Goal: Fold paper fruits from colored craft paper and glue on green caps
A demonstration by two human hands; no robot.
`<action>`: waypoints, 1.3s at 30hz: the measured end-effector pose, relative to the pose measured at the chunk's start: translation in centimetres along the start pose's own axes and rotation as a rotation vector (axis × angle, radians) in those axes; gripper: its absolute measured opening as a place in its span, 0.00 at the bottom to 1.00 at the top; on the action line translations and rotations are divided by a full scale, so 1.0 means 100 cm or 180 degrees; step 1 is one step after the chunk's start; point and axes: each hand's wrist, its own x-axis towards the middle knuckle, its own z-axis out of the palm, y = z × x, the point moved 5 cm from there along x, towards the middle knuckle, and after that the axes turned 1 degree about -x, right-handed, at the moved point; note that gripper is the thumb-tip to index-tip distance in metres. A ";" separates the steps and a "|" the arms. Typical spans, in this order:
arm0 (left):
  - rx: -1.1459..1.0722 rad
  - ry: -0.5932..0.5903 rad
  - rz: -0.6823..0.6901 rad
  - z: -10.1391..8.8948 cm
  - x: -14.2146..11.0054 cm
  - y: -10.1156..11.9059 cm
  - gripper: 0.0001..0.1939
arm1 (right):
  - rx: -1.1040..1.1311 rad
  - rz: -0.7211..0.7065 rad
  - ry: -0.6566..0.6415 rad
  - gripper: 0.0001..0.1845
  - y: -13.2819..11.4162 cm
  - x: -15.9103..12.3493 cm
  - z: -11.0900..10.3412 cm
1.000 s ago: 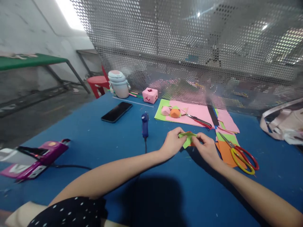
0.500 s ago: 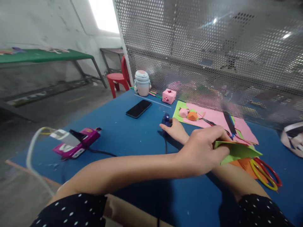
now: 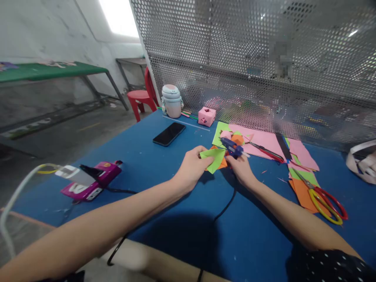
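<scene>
My left hand (image 3: 192, 169) pinches a folded green and orange paper piece (image 3: 215, 158) just above the blue table (image 3: 164, 172). My right hand (image 3: 242, 169) is closed round a blue glue gun (image 3: 232, 147), whose nozzle points left toward the paper. The gun's black cord (image 3: 225, 206) trails back toward me across the table. The two hands are close together, a little beyond the table's middle.
Pink and green paper sheets (image 3: 261, 141) with red scissors (image 3: 268, 152) lie behind the hands. Yellow-red scissors (image 3: 324, 197) rest on orange paper at right. A black phone (image 3: 168, 133), pink cube (image 3: 206, 116), white jar (image 3: 171, 102) and magenta device (image 3: 96, 178) sit left. Perforated metal screen behind.
My right hand reached left across to the glue gun, picked it up and brought it to the paper. My left hand kept hold of the green paper and lowered it.
</scene>
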 end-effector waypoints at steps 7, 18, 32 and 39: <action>-0.0246 -0.0077 -0.0280 0.024 0.025 -0.040 0.10 | -0.0451 0.0030 -0.0035 0.08 0.004 -0.065 -0.063; -0.0232 -0.0408 -0.0335 0.072 0.024 -0.058 0.10 | -0.0048 0.0242 0.0536 0.13 0.013 -0.033 -0.070; -0.0519 -0.0638 -0.0604 0.088 0.016 -0.079 0.13 | 0.0019 0.0300 0.0861 0.10 0.038 -0.033 -0.062; -0.0646 -0.0565 -0.0702 0.088 0.011 -0.079 0.13 | 0.0165 0.0232 0.0894 0.09 0.038 -0.036 -0.061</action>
